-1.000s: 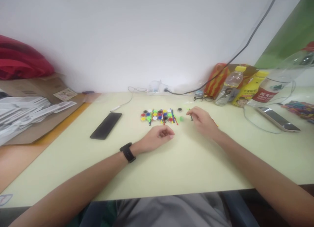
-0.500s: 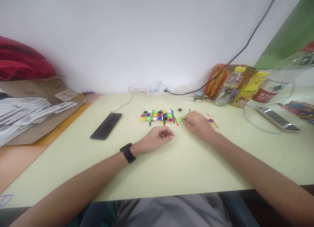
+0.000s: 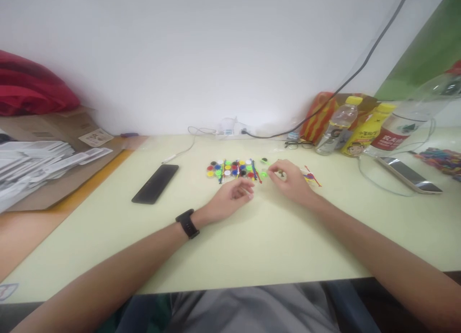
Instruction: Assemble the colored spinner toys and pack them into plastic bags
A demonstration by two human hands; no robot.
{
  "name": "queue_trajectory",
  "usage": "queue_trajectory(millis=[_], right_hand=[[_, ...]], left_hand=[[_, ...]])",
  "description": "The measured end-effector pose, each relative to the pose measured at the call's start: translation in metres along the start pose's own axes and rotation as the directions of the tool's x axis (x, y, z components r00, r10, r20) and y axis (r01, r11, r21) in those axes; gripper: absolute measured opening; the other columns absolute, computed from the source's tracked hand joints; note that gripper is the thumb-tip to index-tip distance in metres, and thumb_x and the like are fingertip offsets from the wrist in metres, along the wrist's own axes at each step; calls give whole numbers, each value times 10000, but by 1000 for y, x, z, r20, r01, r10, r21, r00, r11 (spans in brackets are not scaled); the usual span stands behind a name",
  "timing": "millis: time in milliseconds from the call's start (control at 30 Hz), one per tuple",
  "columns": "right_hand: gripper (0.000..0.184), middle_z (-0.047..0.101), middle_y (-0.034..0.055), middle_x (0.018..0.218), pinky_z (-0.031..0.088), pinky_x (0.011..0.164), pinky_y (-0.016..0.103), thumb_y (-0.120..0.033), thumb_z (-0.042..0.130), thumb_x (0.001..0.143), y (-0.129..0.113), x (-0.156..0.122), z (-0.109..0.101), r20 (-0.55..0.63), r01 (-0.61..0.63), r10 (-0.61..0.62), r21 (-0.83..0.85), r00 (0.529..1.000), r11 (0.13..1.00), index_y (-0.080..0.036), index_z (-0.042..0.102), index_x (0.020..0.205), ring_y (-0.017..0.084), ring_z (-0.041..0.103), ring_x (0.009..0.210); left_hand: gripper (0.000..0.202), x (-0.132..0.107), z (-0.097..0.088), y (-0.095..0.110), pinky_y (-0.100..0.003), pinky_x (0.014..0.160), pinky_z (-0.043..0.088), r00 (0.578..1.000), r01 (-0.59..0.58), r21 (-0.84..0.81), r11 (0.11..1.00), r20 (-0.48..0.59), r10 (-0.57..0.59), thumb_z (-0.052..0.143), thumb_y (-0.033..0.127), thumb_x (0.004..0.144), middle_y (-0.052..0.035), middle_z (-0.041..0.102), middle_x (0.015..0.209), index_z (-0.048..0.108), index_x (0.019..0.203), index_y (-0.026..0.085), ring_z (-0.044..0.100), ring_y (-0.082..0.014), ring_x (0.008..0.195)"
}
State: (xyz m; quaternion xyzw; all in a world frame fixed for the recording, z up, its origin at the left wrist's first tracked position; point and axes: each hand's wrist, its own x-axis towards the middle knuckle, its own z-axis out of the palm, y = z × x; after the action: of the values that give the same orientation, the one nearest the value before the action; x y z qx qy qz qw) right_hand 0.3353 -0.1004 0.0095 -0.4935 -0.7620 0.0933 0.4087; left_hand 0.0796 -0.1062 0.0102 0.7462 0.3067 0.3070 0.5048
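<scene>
Colourful round discs (image 3: 228, 167) lie in rows on the pale table, with coloured sticks across and between them. My left hand (image 3: 232, 196), a black watch (image 3: 188, 223) on its wrist, rests just in front of the rows. Its fingers are loosely curled, thumb apart from them, and I see nothing in it. Right of the rows, my right hand (image 3: 290, 181) has thumb and index finger slightly parted, with nothing visible between. A black disc (image 3: 264, 159) with bright green at its edge lies beyond its fingertips. A red stick (image 3: 312, 175) shows past its far side.
A black phone (image 3: 155, 184) lies on the left, near a cable. Bottles (image 3: 367, 131), glasses (image 3: 298, 144) and another phone (image 3: 408, 175) are on the right. White strips and a cardboard box (image 3: 54, 129) fill the left edge. A power strip (image 3: 234, 130) sits against the wall.
My right thumb and index finger have parted from their pinch. Green now shows at the black disc's edge. My left hand has shifted slightly away from me, its fingers a little more open.
</scene>
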Motion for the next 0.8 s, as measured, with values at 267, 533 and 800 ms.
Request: queue_trajectory(millis=[267,533,800], right_hand=[[263,725,61,968,519,770,334,-438,573,974,-35,-12,9,334,-204,62,411,940,889,-207,699,957,227,659,886],[223,702,55,978,519,763,329,-408,541,1012,-36,-16,8,260,-241,101,589,960,771,-241,533,1159,174,614,791],[163,692,24,883,430,663,272,-360,546,1026,-50,-23,4,327,-256,76,554,942,792,-233,477,1102,158,576,751]], left_hand=[[338,2,1,1,-326,852,532,1000,4,-136,991,-14,-6,777,438,886,-73,672,1063,634,1048,178,649,-179,926],[447,6,-4,-4,-344,798,560,993,94,-220,971,-56,-109,780,484,877,-68,718,875,669,1175,170,700,-204,864],[480,4,-5,-1,-385,901,570,998,44,-228,973,-40,-54,891,385,773,-118,732,1153,698,1159,175,713,-259,1030]])
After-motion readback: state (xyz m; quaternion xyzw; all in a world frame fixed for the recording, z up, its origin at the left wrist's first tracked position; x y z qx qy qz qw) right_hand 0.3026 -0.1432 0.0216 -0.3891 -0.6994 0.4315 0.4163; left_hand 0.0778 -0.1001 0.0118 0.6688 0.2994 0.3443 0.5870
